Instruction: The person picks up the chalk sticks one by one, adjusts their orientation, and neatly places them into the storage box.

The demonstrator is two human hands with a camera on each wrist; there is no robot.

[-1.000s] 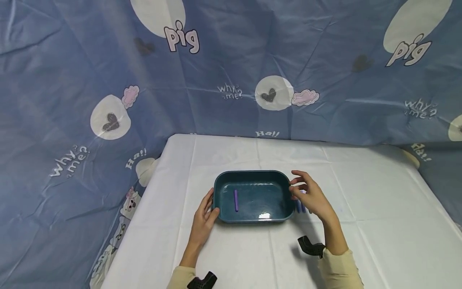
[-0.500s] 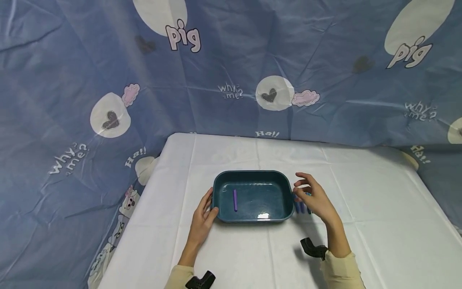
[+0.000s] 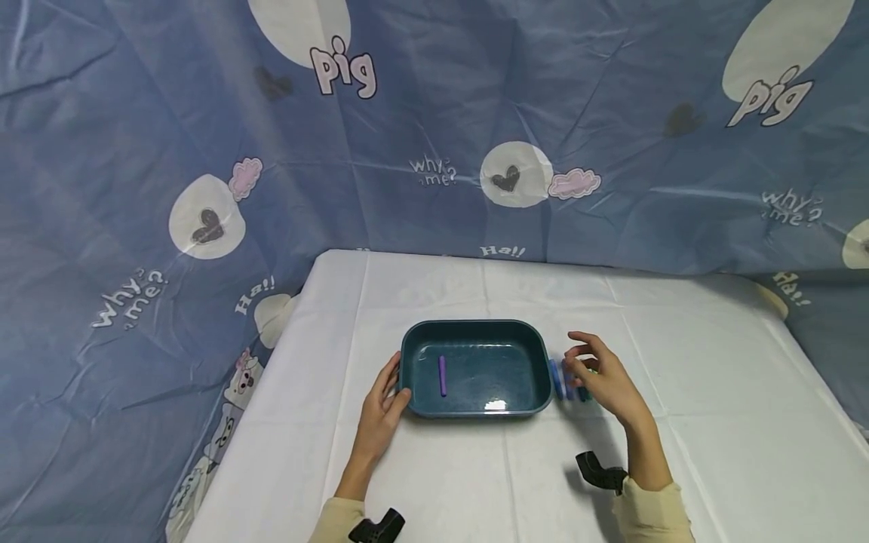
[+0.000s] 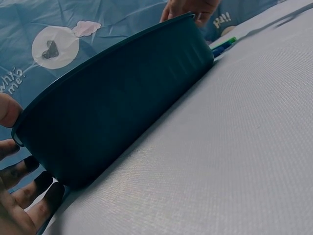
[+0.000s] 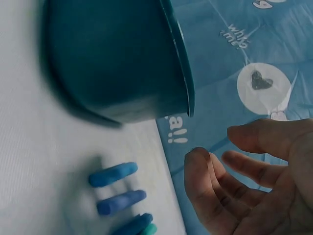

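Note:
My left hand [image 3: 380, 418] holds the left end of a dark teal rectangular dish [image 3: 516, 369]. In the left wrist view its thumb [image 4: 9, 111] lies over the rim and its fingers [image 4: 41, 196] touch the outer wall. Inside the dish lies one thin purple stick [image 3: 443, 375]. My right hand [image 3: 611, 381] hovers right of the dish, fingers loosely bent, holding nothing. Beneath it several short sticks lie side by side, partly hidden in the head view: a light blue stick [image 5: 113, 175], a deeper blue stick [image 5: 121, 202], a dark blue stick [image 5: 134, 225] and a green one [image 5: 150, 229].
A white cloth [image 3: 720, 377] covers the table. Behind it and on the left hangs a blue printed curtain [image 3: 434, 98]. Black wrist cameras, one on the left [image 3: 379, 526] and one on the right [image 3: 600, 473], stick out from the sleeves.
My right hand has moved right, away from the dish's right end, uncovering more of the blue sticks. The left hand and the dish stay almost where they were.

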